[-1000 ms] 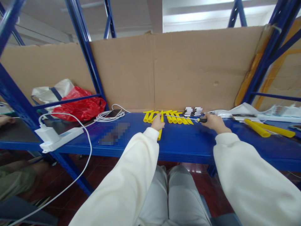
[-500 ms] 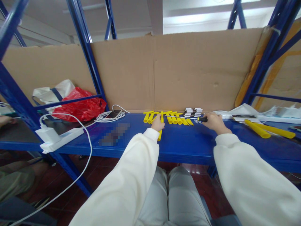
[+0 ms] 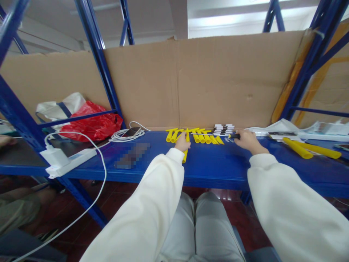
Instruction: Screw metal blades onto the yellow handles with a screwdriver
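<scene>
On the blue shelf [image 3: 212, 167] my left hand [image 3: 182, 143] is closed round a long yellow plastic piece [image 3: 186, 146] that points away from me. My right hand [image 3: 247, 140] grips the black handle of a screwdriver [image 3: 218, 135]; its thin metal shaft reaches left over a row of several yellow T-shaped pieces [image 3: 199, 135]. A small stack of black-and-white flat parts [image 3: 224, 129] lies just behind the shaft, against the cardboard.
A cardboard wall [image 3: 218, 80] backs the shelf. At the left lie a white charger and power strip [image 3: 65, 158], a coiled white cable [image 3: 127, 134] and a red bag [image 3: 91, 123]. Two yellow tubes [image 3: 308, 150] and papers lie at the right. Blue uprights [image 3: 100, 62] frame the bay.
Both hands stay almost in place; the screwdriver and my right hand have shifted very slightly. My left hand still holds the yellow piece.
</scene>
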Tool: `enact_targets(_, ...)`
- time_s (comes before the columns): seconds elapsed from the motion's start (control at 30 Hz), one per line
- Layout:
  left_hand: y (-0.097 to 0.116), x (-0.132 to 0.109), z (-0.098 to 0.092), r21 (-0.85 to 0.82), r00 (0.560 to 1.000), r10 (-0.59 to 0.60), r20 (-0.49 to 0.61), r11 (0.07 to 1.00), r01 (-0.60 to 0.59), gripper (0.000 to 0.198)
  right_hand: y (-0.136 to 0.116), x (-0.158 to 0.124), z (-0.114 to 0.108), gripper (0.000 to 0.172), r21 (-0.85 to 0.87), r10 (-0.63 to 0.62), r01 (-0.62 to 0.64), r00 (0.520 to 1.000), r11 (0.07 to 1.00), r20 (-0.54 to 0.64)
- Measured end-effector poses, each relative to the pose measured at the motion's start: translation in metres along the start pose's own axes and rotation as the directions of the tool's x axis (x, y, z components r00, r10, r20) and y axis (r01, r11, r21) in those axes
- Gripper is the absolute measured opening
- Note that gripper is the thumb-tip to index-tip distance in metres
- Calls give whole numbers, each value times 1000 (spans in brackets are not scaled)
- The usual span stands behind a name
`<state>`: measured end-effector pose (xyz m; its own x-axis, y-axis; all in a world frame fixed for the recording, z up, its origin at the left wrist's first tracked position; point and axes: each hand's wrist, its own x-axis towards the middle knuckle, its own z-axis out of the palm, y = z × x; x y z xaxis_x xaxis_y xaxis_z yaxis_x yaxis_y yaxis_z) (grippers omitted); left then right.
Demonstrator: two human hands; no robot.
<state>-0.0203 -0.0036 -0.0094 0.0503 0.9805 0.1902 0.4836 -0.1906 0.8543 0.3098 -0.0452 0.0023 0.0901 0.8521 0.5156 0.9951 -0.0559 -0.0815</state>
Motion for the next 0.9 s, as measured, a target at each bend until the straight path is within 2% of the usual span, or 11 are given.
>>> enact_targets(0.17, -1, 1, 0, -1, 1000, -2, 11, 1000, 2, 58, 1, -1, -4, 30, 1, -41, 41, 999, 999, 3)
enact_targets(0.4, 4, -3, -2, 31, 1000, 16, 1, 999, -16, 57, -5, -4, -9, 34, -34, 91, -89, 994, 995, 63)
enact_targets(0.53, 5, -5, -2, 32, 1000, 8, 12, 999, -9, 56, -3, -1, -5, 39, -20, 59, -58, 997, 998, 59)
enact_targets(0.73, 4, -4, -2, 14, 1000, 15, 14, 1000, -16, 62, 2, -1, -3, 30, -32, -13, 12, 1000, 999, -26)
enact_targets(0.9, 2, -3, -1, 18, 1000, 12, 17, 1000, -12, 59, -3, -5, -7, 31, -72, 76, -75, 997, 995, 21)
